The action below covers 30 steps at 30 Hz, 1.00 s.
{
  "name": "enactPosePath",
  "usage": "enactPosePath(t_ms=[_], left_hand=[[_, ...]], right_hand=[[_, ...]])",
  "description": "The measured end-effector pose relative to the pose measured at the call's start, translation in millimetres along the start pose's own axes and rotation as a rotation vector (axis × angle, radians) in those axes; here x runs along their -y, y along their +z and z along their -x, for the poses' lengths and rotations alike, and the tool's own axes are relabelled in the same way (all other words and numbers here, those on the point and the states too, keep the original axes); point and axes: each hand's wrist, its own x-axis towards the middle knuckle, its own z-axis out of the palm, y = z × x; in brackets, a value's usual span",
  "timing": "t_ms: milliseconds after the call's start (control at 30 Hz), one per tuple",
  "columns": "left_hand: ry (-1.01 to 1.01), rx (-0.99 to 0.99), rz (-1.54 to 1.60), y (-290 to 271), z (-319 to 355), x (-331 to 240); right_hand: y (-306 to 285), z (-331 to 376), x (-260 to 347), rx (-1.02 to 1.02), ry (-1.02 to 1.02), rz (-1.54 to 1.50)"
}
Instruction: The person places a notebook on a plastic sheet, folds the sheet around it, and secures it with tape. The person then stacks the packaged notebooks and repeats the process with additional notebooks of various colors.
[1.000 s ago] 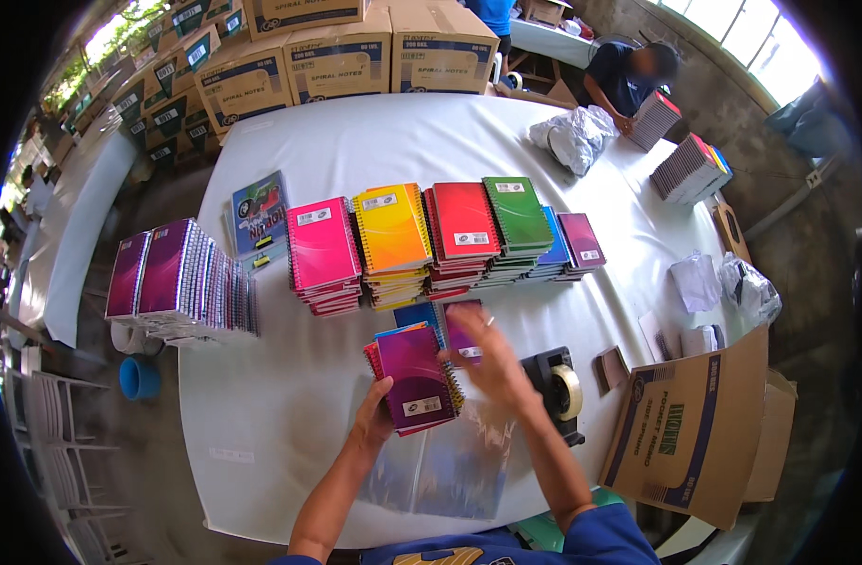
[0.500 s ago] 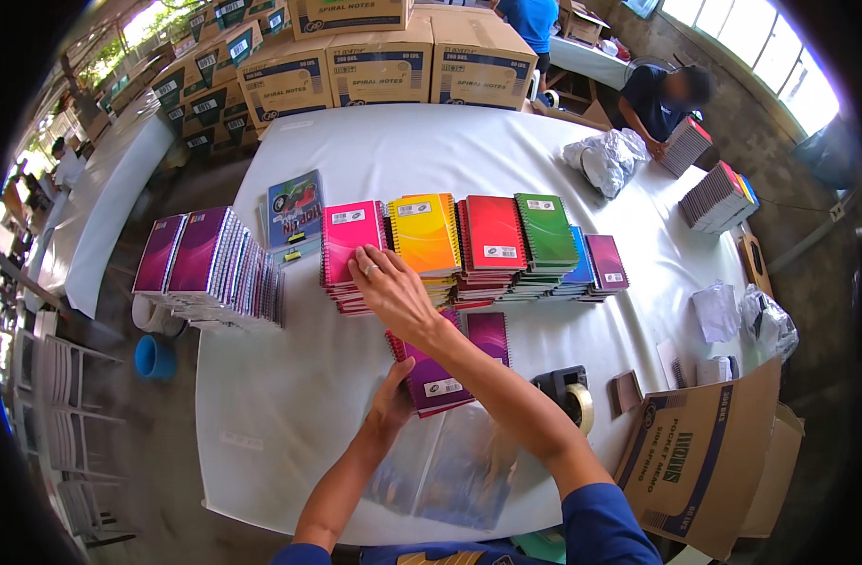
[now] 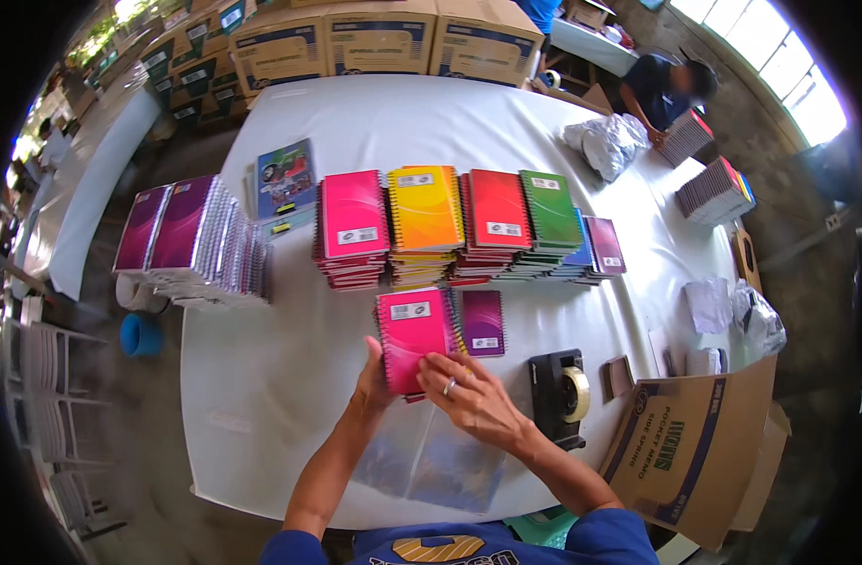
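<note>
Head view, looking down on a white table [image 3: 290,377]. Left hand [image 3: 374,381] gripping the left edge of a pink spiral notebook [image 3: 412,337], thumb on the cover; right hand [image 3: 469,395] lying open, fingers flat on the notebook's lower right corner. Pink notebook topping a small stack at the near middle of the table, just beside a purple notebook [image 3: 482,321]. Beyond these, a row of notebook stacks: pink [image 3: 353,226], yellow [image 3: 423,212], red [image 3: 497,212], green [image 3: 550,209]. Black tape dispenser [image 3: 558,395] right of the hands. Clear plastic sleeves [image 3: 431,461] under the forearms. Open cardboard box [image 3: 695,443] at the table's right edge.
</note>
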Motion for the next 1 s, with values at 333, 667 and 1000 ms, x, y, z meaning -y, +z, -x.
enactPosePath(t_ms=[333,667,1000], left_hand=[[-0.052,-0.083,-0.142,41,-5,47],[-0.068,-0.135,-0.134,51,-17,81],[-0.04,-0.161,-0.063,68,-36,104]], right_hand=[[-34,125,-321,-0.156,1.445,0.436],[9,100,-336,-0.172,1.227,0.291],[-18,99,-352,-0.259,1.325,0.187]])
